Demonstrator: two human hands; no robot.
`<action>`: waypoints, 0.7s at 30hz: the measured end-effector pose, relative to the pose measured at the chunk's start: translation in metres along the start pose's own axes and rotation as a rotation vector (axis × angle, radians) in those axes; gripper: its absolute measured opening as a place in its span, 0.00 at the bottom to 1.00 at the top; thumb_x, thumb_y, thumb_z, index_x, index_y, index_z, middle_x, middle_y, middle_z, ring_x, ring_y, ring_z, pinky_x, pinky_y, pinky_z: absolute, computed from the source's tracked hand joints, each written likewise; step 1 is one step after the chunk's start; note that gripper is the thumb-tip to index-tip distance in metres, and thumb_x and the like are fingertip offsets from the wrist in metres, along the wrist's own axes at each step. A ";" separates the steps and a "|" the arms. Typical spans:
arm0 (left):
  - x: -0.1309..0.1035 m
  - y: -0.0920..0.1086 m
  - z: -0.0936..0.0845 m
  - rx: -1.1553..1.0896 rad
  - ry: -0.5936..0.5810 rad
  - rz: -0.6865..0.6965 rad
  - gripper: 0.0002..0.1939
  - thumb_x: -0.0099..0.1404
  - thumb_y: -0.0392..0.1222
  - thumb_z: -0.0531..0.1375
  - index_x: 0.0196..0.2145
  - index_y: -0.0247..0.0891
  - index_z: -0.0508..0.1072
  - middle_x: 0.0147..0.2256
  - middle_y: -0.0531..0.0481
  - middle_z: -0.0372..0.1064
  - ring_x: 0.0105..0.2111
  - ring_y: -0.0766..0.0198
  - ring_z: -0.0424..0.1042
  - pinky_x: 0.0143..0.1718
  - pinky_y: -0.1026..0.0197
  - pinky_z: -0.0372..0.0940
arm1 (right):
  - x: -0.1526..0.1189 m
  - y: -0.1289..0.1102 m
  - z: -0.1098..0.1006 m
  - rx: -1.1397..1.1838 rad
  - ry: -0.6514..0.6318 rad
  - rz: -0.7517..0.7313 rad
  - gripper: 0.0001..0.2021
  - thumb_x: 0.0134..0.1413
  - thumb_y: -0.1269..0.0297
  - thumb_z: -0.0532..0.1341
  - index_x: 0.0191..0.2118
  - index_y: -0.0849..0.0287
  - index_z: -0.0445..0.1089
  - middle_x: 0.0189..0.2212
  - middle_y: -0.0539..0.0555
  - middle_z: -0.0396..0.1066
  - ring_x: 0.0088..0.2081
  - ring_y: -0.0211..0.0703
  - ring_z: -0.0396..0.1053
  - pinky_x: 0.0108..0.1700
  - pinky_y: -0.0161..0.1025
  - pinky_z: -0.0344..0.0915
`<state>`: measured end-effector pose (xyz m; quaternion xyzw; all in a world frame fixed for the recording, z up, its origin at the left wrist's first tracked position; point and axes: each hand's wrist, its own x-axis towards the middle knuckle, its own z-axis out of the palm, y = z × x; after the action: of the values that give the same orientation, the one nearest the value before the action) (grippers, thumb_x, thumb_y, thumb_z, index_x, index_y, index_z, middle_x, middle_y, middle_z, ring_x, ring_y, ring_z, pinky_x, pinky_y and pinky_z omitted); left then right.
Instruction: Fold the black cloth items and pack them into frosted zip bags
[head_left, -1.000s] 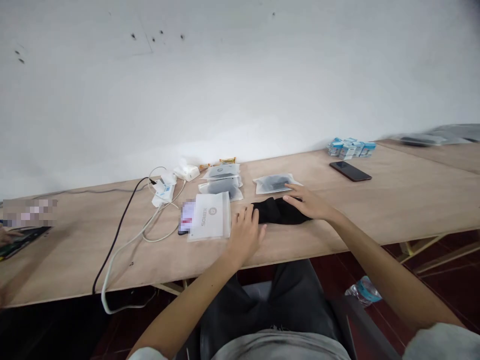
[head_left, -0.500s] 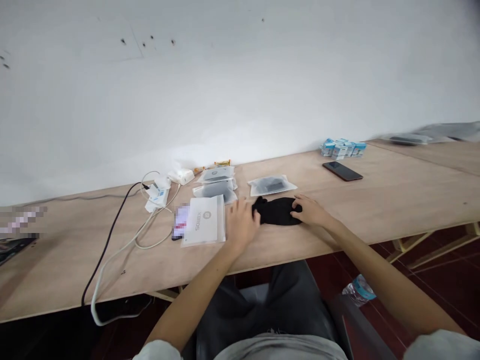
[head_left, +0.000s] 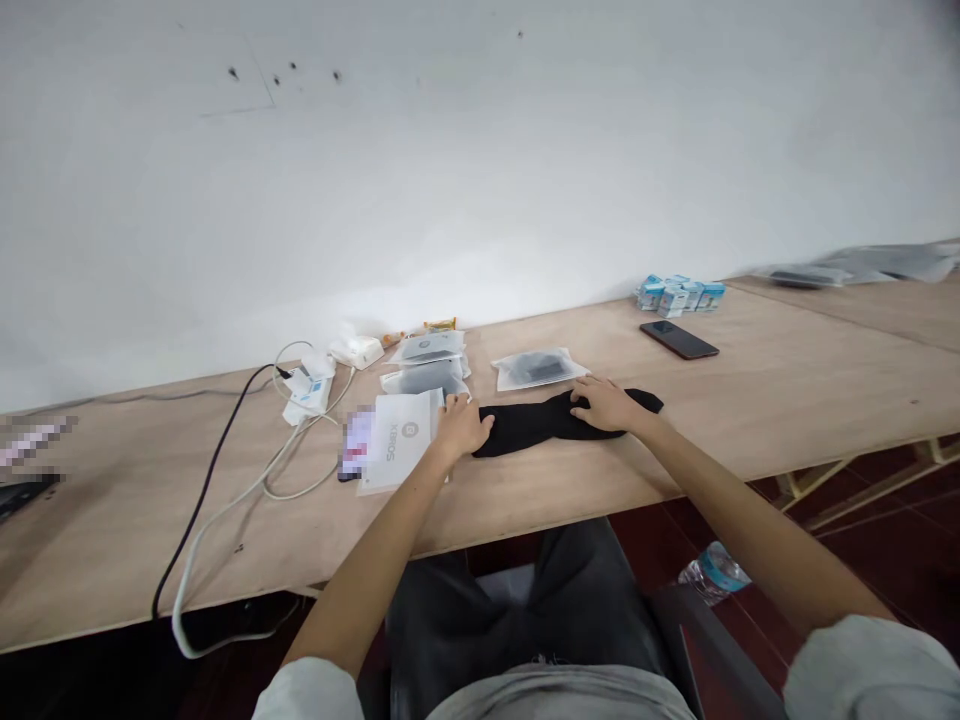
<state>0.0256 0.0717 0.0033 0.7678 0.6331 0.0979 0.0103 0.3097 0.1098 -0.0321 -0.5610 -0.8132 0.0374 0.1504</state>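
A long strip of black cloth lies stretched across the table, narrow and slightly bent at its middle. Its exact kind is hard to tell. At its left end is my left hand, thumb touching the cloth and fingers reaching out over the edge of a white printed pouch. My right hand rests on the cloth right of its middle, fingers spread and lightly bent. Part of the cloth sticks out to the right beyond that hand. Just behind it lies a frosted bag with something dark inside.
Several frosted pouches are stacked at the back. A phone and small blue-white boxes stand at the back right. Cables and a white adapter lie to the left. A plastic bottle is below the table.
The bunched black cloth is now spread out longer to both sides. My left hand has moved slightly left, and my right hand now rests on top of the cloth instead of at its right end.
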 end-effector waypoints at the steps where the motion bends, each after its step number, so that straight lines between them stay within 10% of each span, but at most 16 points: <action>1: 0.006 -0.001 0.001 -0.021 -0.034 -0.020 0.16 0.65 0.48 0.55 0.42 0.34 0.74 0.53 0.35 0.66 0.58 0.40 0.59 0.54 0.44 0.58 | 0.002 0.001 0.001 0.002 -0.014 -0.016 0.09 0.53 0.62 0.59 0.40 0.56 0.73 0.54 0.60 0.68 0.62 0.60 0.57 0.61 0.58 0.54; 11: -0.014 -0.007 -0.030 -0.281 0.063 0.189 0.10 0.62 0.39 0.59 0.42 0.39 0.74 0.52 0.44 0.68 0.55 0.53 0.64 0.58 0.51 0.58 | -0.027 -0.004 -0.035 0.100 0.034 -0.146 0.04 0.47 0.69 0.60 0.30 0.56 0.73 0.59 0.59 0.65 0.65 0.61 0.53 0.62 0.55 0.54; 16: -0.051 -0.011 -0.072 -0.477 -0.351 0.442 0.12 0.64 0.50 0.58 0.42 0.46 0.76 0.59 0.50 0.63 0.57 0.56 0.63 0.56 0.58 0.61 | -0.069 -0.013 -0.090 0.291 -0.302 -0.233 0.08 0.50 0.56 0.63 0.27 0.51 0.75 0.60 0.49 0.65 0.63 0.60 0.57 0.61 0.51 0.59; 21: -0.034 -0.010 -0.041 -0.231 -0.141 0.247 0.19 0.68 0.53 0.54 0.49 0.40 0.73 0.57 0.43 0.65 0.59 0.53 0.61 0.58 0.55 0.57 | -0.046 -0.002 -0.077 0.181 -0.100 -0.119 0.15 0.59 0.51 0.57 0.40 0.52 0.76 0.59 0.55 0.66 0.61 0.60 0.61 0.62 0.51 0.57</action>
<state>0.0028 0.0362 0.0371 0.8385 0.5161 0.1166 0.1304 0.3452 0.0581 0.0323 -0.4932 -0.8449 0.1293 0.1617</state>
